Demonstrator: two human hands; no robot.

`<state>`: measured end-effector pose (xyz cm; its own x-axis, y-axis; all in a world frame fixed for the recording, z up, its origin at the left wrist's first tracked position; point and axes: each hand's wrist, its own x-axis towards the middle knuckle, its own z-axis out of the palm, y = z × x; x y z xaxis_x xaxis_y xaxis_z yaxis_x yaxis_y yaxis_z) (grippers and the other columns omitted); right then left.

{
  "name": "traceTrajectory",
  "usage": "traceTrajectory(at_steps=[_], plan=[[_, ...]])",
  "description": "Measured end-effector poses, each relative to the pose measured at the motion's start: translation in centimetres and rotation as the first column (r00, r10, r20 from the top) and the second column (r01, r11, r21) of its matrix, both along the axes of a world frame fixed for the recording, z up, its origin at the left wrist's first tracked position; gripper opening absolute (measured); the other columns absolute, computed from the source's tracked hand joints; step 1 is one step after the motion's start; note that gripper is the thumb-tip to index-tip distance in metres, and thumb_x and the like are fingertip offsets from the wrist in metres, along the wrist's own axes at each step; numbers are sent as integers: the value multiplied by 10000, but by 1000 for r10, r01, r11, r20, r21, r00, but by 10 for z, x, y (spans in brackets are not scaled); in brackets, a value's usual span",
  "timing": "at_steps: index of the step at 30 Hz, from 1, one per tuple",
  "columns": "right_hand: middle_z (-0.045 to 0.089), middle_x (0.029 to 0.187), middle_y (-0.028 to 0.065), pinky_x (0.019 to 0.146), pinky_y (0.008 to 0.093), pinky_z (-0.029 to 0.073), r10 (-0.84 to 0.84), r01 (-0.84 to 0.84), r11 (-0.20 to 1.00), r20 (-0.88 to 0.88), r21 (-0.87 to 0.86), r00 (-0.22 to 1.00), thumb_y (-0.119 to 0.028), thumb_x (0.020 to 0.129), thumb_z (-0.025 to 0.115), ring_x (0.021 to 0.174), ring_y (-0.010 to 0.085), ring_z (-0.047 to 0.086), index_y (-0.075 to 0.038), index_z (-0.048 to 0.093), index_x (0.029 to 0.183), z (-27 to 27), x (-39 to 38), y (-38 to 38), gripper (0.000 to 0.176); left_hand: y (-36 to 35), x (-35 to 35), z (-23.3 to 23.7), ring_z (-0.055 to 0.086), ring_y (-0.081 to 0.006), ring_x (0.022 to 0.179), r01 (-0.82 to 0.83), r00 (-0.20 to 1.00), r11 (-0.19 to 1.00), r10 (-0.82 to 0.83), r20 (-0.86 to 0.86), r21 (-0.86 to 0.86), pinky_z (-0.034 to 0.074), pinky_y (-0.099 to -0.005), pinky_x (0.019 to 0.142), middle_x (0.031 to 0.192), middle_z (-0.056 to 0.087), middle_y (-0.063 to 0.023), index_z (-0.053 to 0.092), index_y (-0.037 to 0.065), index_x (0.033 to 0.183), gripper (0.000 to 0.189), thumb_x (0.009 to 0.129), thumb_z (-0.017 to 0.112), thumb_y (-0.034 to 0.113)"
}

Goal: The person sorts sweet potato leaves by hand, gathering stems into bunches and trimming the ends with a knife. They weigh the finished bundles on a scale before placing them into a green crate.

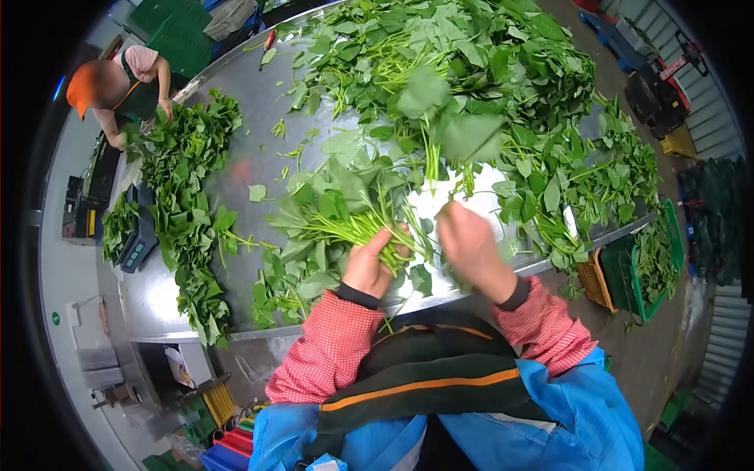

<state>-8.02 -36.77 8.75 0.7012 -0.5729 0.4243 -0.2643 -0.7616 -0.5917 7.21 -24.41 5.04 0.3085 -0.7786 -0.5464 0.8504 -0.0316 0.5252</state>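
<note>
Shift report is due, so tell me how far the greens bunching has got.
Done, seemingly: a row of greens laid along the table by a co-worker, and more in the green crate. In hand: the left hand holds a bunch by its stems; the blurred right hand is at a leafy sprig. Left: the big loose pile, most of the greens in view.

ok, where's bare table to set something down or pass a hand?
Bare steel table runs as a lane between the left row of greens and the bunch in the left hand, a few loose leaves on it. Near-left corner is bare too. Far right is crowded: big pile.
</note>
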Motion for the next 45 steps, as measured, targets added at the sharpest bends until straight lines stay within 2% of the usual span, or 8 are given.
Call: traceTrajectory(at_steps=[10,13,17,20,26,29,32,45], plan=[[517,781,93,620,371,477,525,-542,835,-159,-96,836,-32,728,576,748,279,573,-38,483,871,2,6,33,171,3,-6,-5,644,-264,865,-164,982,986,163,98,7,541,-397,765,931,631,-128,566,-8,1034,176,892,615,82],[563,787,110,613,358,486,441,-435,895,58,-96,896,-76,784,591,723,291,585,-35,526,931,10,-16,40,166,14,27,-5,606,-221,840,-169,985,984,168,-27,-55,527,-387,818,899,606,-74,579,33,1007,158,874,639,92],[624,742,132,656,373,508,-292,261,638,-85,725,952,-269,897,581,683,315,612,-1,564,936,-7,-38,-29,271,27,40,8,611,-210,861,-312,944,941,322,67,-130,534,-391,802,915,612,-74,577,40,983,136,890,627,126],[641,763,129,673,411,502,-83,250,934,-525,256,847,-357,858,611,719,327,626,-27,595,941,-39,-23,-18,340,34,42,-14,621,-228,863,-154,984,987,157,84,-36,541,-391,791,973,628,-92,581,30,1006,138,895,611,107],[635,876,156,691,402,486,98,16,972,-463,236,881,-312,834,620,765,306,610,-34,596,920,-64,11,-9,292,38,46,-22,630,-237,879,-154,973,987,159,-166,40,547,-377,798,1016,634,-110,557,9,1078,216,889,609,99],[641,867,177,680,437,493,-64,-35,405,66,913,996,-291,846,602,746,353,621,-25,545,1056,-42,-2,-46,343,46,52,-9,622,-221,886,-240,970,968,237,-48,-73,539,-354,807,967,624,-93,574,16,1009,174,880,631,117],[639,861,192,674,425,495,-184,238,890,-173,389,968,-239,854,593,757,360,629,-25,495,1112,-58,-3,-61,349,45,48,0,621,-222,889,-255,966,962,259,29,-96,535,-367,826,981,623,-92,581,23,1006,180,875,641,129],[584,588,112,510,429,471,171,-152,984,-268,91,948,-228,837,632,555,321,602,-78,608,849,-18,13,36,153,15,6,-3,635,-255,910,-93,981,995,85,177,35,521,-350,810,1005,649,-125,566,-19,1101,248,912,577,141]])
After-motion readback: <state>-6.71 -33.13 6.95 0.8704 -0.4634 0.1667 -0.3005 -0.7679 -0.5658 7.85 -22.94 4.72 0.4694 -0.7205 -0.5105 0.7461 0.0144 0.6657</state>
